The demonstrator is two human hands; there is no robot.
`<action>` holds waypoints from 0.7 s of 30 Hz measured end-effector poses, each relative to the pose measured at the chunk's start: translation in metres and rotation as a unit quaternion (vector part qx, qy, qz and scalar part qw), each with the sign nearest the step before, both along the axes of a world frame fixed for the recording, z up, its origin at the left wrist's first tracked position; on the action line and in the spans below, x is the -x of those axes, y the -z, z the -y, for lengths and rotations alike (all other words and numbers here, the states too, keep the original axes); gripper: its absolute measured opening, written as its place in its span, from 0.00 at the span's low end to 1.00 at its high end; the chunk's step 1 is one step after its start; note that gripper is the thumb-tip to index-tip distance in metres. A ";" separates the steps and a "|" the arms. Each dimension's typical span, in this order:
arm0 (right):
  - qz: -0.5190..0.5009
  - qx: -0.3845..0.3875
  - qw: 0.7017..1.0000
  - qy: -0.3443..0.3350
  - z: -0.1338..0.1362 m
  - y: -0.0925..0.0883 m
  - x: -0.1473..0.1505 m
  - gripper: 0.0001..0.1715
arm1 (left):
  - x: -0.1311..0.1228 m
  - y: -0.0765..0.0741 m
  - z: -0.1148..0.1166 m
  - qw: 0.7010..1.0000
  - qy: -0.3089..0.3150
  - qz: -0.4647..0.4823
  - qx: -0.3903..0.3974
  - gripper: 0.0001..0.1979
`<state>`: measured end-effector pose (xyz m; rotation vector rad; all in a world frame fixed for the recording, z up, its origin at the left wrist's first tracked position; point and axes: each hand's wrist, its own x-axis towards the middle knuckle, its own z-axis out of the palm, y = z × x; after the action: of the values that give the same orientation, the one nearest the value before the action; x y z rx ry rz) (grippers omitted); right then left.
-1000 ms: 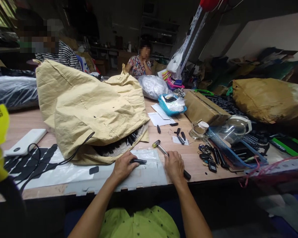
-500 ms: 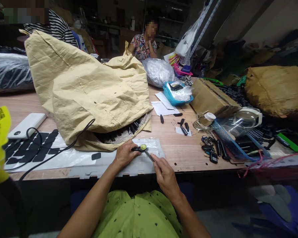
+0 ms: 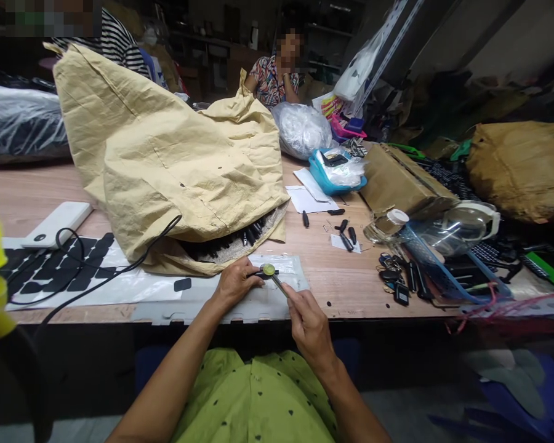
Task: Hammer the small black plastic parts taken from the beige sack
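Observation:
My left hand (image 3: 233, 284) is closed in a pinch on a small black part (image 3: 256, 275) at the table's front edge. My right hand (image 3: 310, 321) is wrapped round the thin metal handle of a small hammer (image 3: 268, 270). Its round yellow-green head is right over the black part; whether they touch I cannot tell. Beneath both hands lies a pale plastic sheet (image 3: 175, 312). Just beyond them, a large beige cloth bag (image 3: 180, 166) gapes open, with many slim black parts (image 3: 253, 231) in its mouth.
Loose black parts (image 3: 346, 241) lie right of the bag, near a blue basket (image 3: 335, 184) and a cardboard box (image 3: 397, 178). Key fobs (image 3: 399, 292) and a glass jug (image 3: 466, 224) stand farther right. At left, a black cable (image 3: 133, 264) crosses a white power bank (image 3: 58, 224). Two people sit opposite.
The view has shifted slightly, moving the table's contents a little to the right in the picture. Both hands keep their grips, and the hammer head stays over the black part.

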<state>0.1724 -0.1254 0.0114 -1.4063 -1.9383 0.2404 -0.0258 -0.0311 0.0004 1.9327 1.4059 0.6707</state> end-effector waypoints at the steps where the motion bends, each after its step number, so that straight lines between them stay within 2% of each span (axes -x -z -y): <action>1: 0.014 0.004 1.000 0.001 0.000 0.002 0.000 0.24 | 0.000 0.000 0.000 1.000 0.004 -0.002 -0.002 0.07; 4: 0.049 0.019 0.999 0.008 -0.001 0.005 0.000 0.25 | 0.001 0.000 0.000 1.000 0.013 -0.006 -0.008 0.07; 10: 0.018 0.004 1.000 0.022 -0.002 0.004 -0.003 0.26 | 0.002 0.004 0.001 0.999 0.010 0.003 -0.034 0.09; 16: 0.037 0.021 0.998 0.036 -0.004 0.010 -0.008 0.26 | 0.003 0.007 0.002 0.999 0.015 0.006 -0.039 0.09; 21: 0.070 -0.017 0.990 0.124 -0.027 0.016 -0.023 0.24 | 0.003 0.005 0.003 0.999 0.005 -0.007 -0.038 0.08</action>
<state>0.1957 -0.0984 -0.0043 -1.6599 -1.8445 -0.0083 -0.0285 -0.0339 -0.0046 2.0057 1.3957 0.7160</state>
